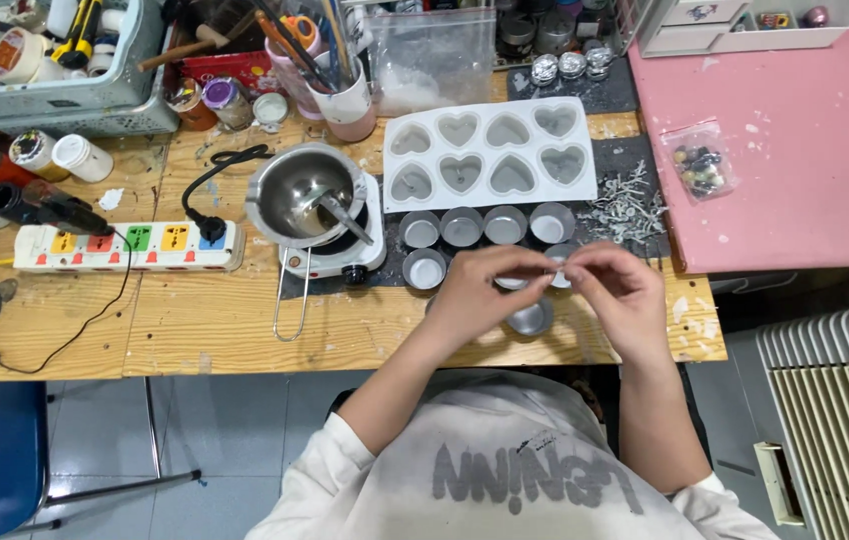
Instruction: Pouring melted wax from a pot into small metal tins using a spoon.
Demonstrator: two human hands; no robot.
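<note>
At centre frame, the left hand (480,295) and right hand (617,290) meet, fingers pinched on something too small to identify, held directly above the small metal cups (490,228) below the white heart mould (490,152).

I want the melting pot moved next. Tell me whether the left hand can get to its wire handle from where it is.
Probably yes. The left hand is beside the small metal cups, and the wire handle juts over bare wooden table to its left, with nothing between.
</note>
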